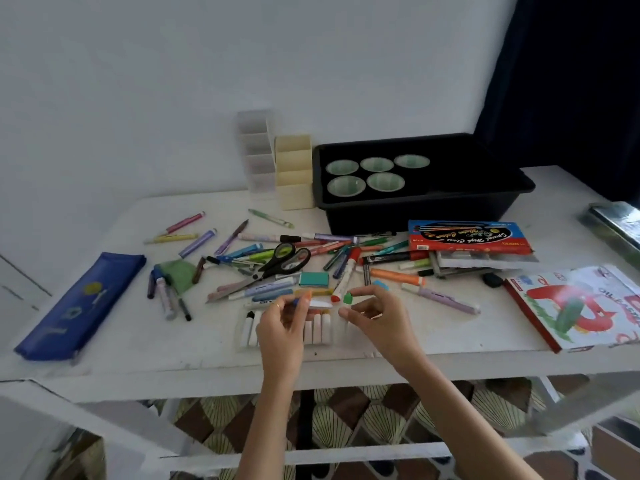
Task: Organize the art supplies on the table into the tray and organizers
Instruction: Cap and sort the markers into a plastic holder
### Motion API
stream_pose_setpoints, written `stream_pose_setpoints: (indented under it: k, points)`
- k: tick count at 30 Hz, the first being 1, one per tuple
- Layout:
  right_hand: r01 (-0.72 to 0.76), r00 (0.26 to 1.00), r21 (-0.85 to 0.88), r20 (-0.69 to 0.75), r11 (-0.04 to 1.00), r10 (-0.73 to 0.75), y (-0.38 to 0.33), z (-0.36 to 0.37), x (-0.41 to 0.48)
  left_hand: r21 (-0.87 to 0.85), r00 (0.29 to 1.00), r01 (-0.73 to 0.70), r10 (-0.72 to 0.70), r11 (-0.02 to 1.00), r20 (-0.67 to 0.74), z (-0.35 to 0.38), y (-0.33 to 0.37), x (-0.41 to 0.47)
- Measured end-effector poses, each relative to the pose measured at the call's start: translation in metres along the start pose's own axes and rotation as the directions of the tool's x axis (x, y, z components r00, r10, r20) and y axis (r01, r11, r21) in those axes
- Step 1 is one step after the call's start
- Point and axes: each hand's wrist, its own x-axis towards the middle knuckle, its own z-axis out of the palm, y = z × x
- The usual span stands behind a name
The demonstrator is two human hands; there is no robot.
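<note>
Both hands low over the near edge of the table point(173, 351).

Left hand point(282, 327): fingers curled, pinching a short white stick point(320, 303) held roughly level, its red tip pointing toward the right hand.

Right hand point(379, 318): thumb and forefinger curled round a small green piece point(348, 298), just beside the stick's red tip. Cannot tell whether the 2 touch.

Directly under the hands: a white holder point(320, 329) with pale sticks in a row.

Just beyond the left hand: black-handled scissors point(284, 259) on a loose heap of pens and markers point(346, 251).

Far beyond the hands: black tray point(415, 213) holding 5 pale green cups point(346, 186). Touching its left side is a cream organizer point(294, 174), with a clear organizer point(256, 154) beside that.

Well left of the left hand: blue pouch point(79, 306), flat.

Right of the right hand: oil pastel box point(581, 306). Beyond it is a blue and red paint box point(467, 239).
</note>
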Motion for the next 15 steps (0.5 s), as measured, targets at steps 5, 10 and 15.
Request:
stream_pose_setpoints:
  k: [5,10,15]
  points:
    - [0.024,0.999,-0.127,0.027,0.992,-0.021,0.006,0.011,0.001,-0.035,0.997,0.079,-0.079,0.996,0.0,-0.004,-0.013,-0.001]
    - [0.135,0.991,-0.418,0.036,0.898,-0.133,0.015,0.022,0.002,-0.023,0.999,0.054,-0.054,0.998,-0.003,-0.002,-0.019,-0.005]
    - [0.261,0.959,-0.53,0.044,0.807,-0.281,0.022,0.026,0.0,-0.033,0.999,0.051,-0.052,0.998,-0.005,-0.002,-0.022,-0.003]
